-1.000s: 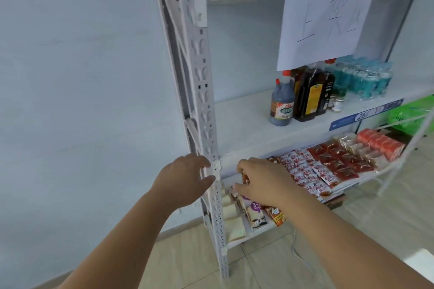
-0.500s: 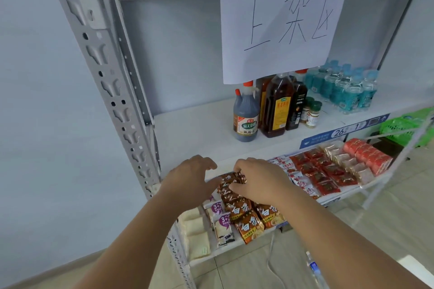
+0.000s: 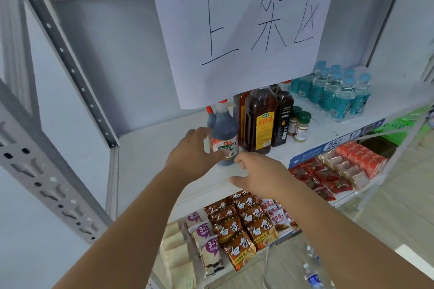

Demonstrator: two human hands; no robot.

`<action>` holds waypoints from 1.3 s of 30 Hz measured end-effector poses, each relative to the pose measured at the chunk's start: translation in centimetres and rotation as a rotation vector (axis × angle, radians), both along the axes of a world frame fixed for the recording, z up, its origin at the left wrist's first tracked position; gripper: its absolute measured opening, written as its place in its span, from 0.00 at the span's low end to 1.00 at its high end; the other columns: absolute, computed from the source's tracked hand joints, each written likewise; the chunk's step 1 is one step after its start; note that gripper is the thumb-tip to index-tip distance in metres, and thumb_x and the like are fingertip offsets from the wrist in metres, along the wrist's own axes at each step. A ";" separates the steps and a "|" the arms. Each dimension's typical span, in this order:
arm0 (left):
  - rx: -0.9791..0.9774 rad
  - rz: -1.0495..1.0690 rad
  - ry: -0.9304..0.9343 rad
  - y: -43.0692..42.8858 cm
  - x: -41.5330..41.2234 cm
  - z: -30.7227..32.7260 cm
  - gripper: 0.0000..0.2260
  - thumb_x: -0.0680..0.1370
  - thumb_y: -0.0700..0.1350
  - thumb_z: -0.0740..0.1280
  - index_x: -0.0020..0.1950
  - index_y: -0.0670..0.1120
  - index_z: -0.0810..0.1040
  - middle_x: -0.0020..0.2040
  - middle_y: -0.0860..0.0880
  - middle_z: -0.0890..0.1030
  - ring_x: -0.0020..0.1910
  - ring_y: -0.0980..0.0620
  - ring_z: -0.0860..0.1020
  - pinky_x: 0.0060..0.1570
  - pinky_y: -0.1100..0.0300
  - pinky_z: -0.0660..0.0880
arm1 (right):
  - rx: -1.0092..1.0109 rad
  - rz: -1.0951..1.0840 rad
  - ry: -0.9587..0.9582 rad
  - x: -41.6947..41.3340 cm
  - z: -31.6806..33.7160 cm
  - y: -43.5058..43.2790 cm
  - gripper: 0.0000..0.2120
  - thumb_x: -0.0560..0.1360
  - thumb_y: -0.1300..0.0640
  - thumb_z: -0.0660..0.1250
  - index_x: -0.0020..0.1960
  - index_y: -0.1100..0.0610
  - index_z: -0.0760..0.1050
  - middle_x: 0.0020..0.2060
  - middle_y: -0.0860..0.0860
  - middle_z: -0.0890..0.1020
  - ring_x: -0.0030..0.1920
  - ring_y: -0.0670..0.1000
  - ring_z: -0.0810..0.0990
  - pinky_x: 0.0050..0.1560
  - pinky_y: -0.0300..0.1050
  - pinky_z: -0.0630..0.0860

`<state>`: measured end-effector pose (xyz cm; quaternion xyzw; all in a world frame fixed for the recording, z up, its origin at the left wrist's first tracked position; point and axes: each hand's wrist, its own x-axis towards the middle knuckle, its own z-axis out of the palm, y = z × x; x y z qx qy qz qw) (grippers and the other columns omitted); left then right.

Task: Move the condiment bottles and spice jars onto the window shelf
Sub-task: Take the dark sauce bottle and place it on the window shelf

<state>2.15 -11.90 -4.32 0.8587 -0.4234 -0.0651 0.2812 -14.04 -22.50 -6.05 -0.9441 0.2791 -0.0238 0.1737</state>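
A person is reaching both bare hands toward a white metal store shelf (image 3: 164, 148). The left hand (image 3: 190, 157) is curling around the left side of a dark vinegar bottle with a red cap and a white-and-green label (image 3: 224, 138), fingers behind it and thumb near the label; the grasp looks partly formed rather than firmly closed. The right hand (image 3: 260, 177) is hovering just in front of and below the bottle, fingers spread and holding nothing, probably ready to steady its base.

The bottle is standing upright near the shelf's front edge, its long axis vertical, cap pointing up, label facing the camera. Just to its right are standing tall amber oil bottles with yellow labels (image 3: 260, 122), then two small green-lidded spice jars (image 3: 301, 124), all upright too, grouped so the labels show. Farther right are sitting blue-capped water bottles (image 3: 333, 91). A white paper sign with handwritten characters (image 3: 244, 26) is hanging over the bottle tops. Packaged snacks (image 3: 242, 225) are lying on the shelf below.
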 end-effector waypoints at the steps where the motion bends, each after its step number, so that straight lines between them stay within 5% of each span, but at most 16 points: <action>1: -0.070 0.018 0.098 -1.1 0.3 -0.2 0.39 0.71 0.66 0.74 0.77 0.56 0.64 0.77 0.52 0.69 0.69 0.48 0.74 0.63 0.46 0.78 | 0.012 0.004 -0.008 0.1 0.0 -0.7 0.29 0.78 0.38 0.66 0.74 0.47 0.66 0.68 0.46 0.76 0.64 0.50 0.77 0.61 0.50 0.75; 5: -0.345 0.050 0.373 -4.5 0.8 -1.1 0.53 0.64 0.59 0.83 0.80 0.57 0.55 0.80 0.52 0.63 0.76 0.46 0.68 0.67 0.44 0.76 | 0.046 0.042 -0.035 0.6 0.0 -3.2 0.30 0.77 0.38 0.67 0.74 0.48 0.65 0.68 0.46 0.77 0.64 0.51 0.77 0.60 0.51 0.75; 9: -0.386 0.126 0.437 -7.2 0.4 -1.7 0.51 0.64 0.50 0.85 0.78 0.53 0.56 0.71 0.51 0.72 0.71 0.48 0.73 0.60 0.53 0.78 | 0.073 0.113 -0.026 0.8 0.2 -5.1 0.29 0.77 0.38 0.67 0.73 0.48 0.66 0.67 0.46 0.77 0.64 0.51 0.78 0.59 0.50 0.75; 14: -0.371 0.259 0.337 -8.5 -0.5 -2.3 0.34 0.66 0.49 0.83 0.62 0.55 0.65 0.53 0.57 0.75 0.56 0.50 0.78 0.40 0.64 0.75 | 0.106 0.183 -0.020 0.1 0.2 -7.5 0.30 0.78 0.38 0.66 0.75 0.49 0.64 0.69 0.47 0.76 0.65 0.51 0.77 0.61 0.51 0.76; 21: -0.359 0.418 0.204 -5.8 -3.5 -1.9 0.32 0.65 0.51 0.83 0.59 0.54 0.67 0.50 0.58 0.76 0.52 0.52 0.78 0.39 0.65 0.74 | 0.277 0.282 -0.120 0.4 -0.4 -7.7 0.35 0.74 0.37 0.71 0.73 0.53 0.64 0.66 0.49 0.78 0.62 0.51 0.79 0.52 0.43 0.73; 27: -0.432 0.505 0.113 -1.4 -6.4 0.6 0.33 0.63 0.55 0.83 0.60 0.53 0.69 0.52 0.57 0.79 0.53 0.54 0.80 0.44 0.59 0.81 | 0.426 0.418 -0.249 2.9 -1.8 -4.9 0.41 0.67 0.36 0.77 0.71 0.45 0.59 0.64 0.42 0.78 0.61 0.45 0.81 0.59 0.45 0.80; 33: -0.404 0.665 0.007 4.3 -8.9 2.8 0.29 0.64 0.56 0.82 0.53 0.53 0.67 0.44 0.58 0.76 0.42 0.59 0.78 0.32 0.66 0.70 | 0.508 0.579 -0.357 3.9 -1.7 0.6 0.36 0.67 0.38 0.79 0.63 0.39 0.57 0.48 0.29 0.75 0.41 0.26 0.75 0.37 0.20 0.70; 39: -0.409 0.859 0.013 12.3 -11.4 2.9 0.29 0.63 0.55 0.83 0.54 0.52 0.69 0.44 0.57 0.80 0.42 0.59 0.81 0.38 0.56 0.81 | 0.530 0.732 -0.299 4.9 -2.2 7.9 0.36 0.64 0.36 0.79 0.61 0.42 0.61 0.47 0.35 0.79 0.44 0.35 0.80 0.43 0.37 0.79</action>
